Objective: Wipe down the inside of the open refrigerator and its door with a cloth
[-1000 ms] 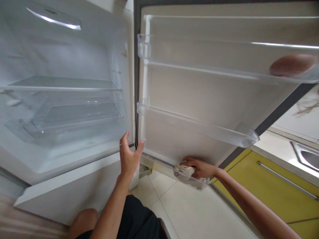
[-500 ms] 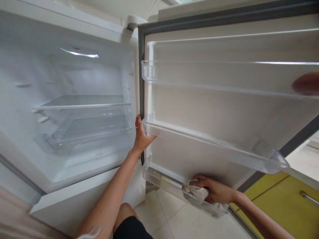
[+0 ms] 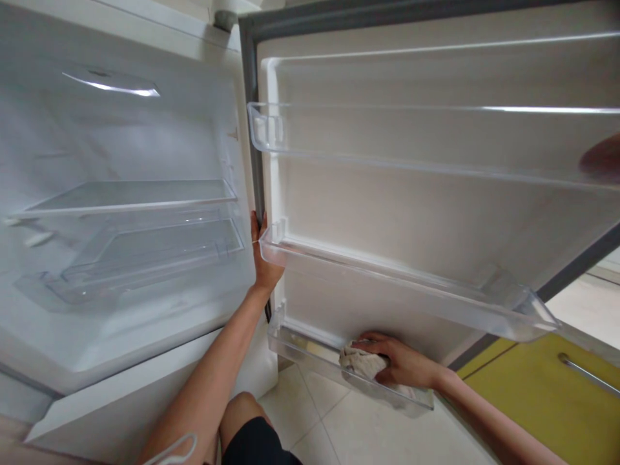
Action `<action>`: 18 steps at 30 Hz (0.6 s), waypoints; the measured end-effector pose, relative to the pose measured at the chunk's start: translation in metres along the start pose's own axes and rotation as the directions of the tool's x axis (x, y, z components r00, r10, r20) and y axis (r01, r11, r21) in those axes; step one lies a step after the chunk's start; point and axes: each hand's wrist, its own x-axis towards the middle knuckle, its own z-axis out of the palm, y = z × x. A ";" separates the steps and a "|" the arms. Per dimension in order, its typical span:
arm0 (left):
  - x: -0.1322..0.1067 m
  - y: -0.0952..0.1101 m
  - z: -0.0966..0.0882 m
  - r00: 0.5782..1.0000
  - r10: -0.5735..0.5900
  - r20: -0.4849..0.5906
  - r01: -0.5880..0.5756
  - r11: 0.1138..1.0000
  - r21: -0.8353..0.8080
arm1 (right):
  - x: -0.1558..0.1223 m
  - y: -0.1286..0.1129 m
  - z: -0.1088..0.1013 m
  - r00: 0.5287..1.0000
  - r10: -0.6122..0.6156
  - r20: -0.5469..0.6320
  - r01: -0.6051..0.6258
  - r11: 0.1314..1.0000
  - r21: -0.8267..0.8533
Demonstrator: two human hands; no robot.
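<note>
My right hand [image 3: 404, 365] is closed over a crumpled beige cloth [image 3: 365, 361]. The cloth is down inside the clear lowest bin [image 3: 310, 354] of the open fridge door [image 3: 387, 213]. Near the hinge side, my left hand [image 3: 266, 261] rests against the door's edge by the grey seal [image 3: 256, 174]. Its fingers point up, stretched out, and part of it shows through the end of the clear middle bin [image 3: 387, 274]. Nothing is visible in the left hand.
On the left is the fridge interior, with glass shelves [image 3: 140, 194] and a lit lamp [image 3: 111, 84]. A clear upper bin [image 3: 387, 135] spans the door. Yellow cabinets [image 3: 547, 394] stand at the lower right above floor tiles [image 3: 334, 426]. A blurred reddish shape [image 3: 603, 158] shows at the right edge.
My right hand has slid the cloth a little to the left along the bottom bin. My left thumb no longer sticks out over the middle bin. The view has shifted slightly right.
</note>
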 end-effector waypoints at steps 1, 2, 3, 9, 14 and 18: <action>0.000 0.002 0.000 1.000 -0.011 0.000 0.011 1.000 -0.001 | 0.005 -0.005 0.004 0.999 -0.001 -0.040 0.001 1.000 0.005; 0.001 0.003 0.000 1.000 -0.025 0.002 0.025 1.000 0.000 | 0.011 -0.012 0.010 0.996 -0.007 -0.086 0.008 1.000 0.013; 0.001 0.004 0.000 0.999 -0.040 0.006 0.040 0.999 -0.001 | 0.019 -0.019 0.015 0.990 -0.017 -0.136 0.020 1.000 0.020; 0.001 0.002 0.003 0.999 -0.051 0.010 0.051 0.999 -0.019 | 0.077 -0.073 0.052 0.892 -0.106 -0.439 0.097 0.994 -0.043; -0.001 -0.002 0.008 1.000 0.030 -0.004 -0.030 0.999 -0.044 | 0.105 -0.120 0.083 0.700 -0.406 -0.588 0.135 0.883 -0.449; 0.000 -0.004 0.011 0.999 0.036 -0.010 -0.037 0.997 -0.061 | 0.112 -0.149 0.114 0.505 -0.687 -0.523 0.076 0.638 -0.766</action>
